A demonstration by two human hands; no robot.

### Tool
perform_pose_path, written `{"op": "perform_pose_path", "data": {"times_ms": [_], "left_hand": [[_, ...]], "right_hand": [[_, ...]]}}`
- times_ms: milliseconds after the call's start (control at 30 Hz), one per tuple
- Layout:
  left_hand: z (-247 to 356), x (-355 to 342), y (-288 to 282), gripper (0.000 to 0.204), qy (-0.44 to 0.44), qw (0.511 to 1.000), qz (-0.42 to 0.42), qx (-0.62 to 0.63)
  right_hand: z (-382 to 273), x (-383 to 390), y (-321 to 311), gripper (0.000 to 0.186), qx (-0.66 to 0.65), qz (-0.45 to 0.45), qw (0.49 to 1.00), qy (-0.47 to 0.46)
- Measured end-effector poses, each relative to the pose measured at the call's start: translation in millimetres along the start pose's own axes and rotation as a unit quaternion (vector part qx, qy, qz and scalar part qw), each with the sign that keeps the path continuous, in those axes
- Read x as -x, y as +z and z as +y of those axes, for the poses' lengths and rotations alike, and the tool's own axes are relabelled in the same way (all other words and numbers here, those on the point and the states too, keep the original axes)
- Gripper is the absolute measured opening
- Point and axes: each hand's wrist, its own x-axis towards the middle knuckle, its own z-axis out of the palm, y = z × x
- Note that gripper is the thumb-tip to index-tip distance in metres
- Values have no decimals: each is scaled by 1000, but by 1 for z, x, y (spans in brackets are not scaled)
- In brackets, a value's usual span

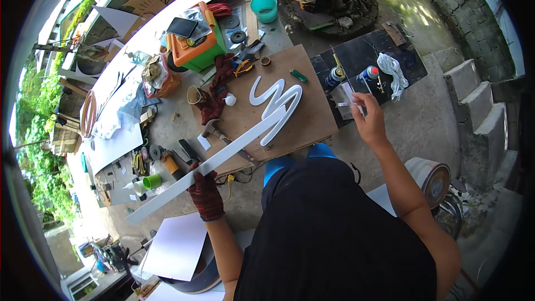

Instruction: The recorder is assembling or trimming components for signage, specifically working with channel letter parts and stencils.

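My left hand (207,194), in a dark red knitted glove, is closed around a long white strip (223,153). The strip slants up to the right and reaches a white, curvy letter-like shape (275,98) on the brown board (312,120); I cannot tell if the two are joined. My bare right hand (370,118) is beyond the board's right edge, its fingers bent and pinched beside a pale flat piece (346,90). What they hold, if anything, is unclear. Two spray cans (368,73) (335,76) stand close by.
A hammer (223,136), pliers (243,68), a green lighter (298,76) and a paper cup (196,95) lie around the board. Behind are an orange and green toolbox (195,50) and a teal bucket (264,8). Concrete steps (473,100) rise at right.
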Motion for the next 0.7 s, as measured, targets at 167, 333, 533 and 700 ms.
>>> {"op": "perform_pose_path", "data": {"times_ms": [167,333,533,700], "left_hand": [[9,23,-7,41,46,995,74,37],[5,63,-26,44,46,986,150,51],[2,104,-26,47,65,973,213,62],[-4,124,-13,47,57,967,234,80]], "right_hand": [[40,1,30,21,-74,-117,985,102],[29,20,62,21,-102,-319,940,64],[25,15,78,19,-81,-415,906,-20],[28,-17,77,19,-89,-417,904,-24]]}}
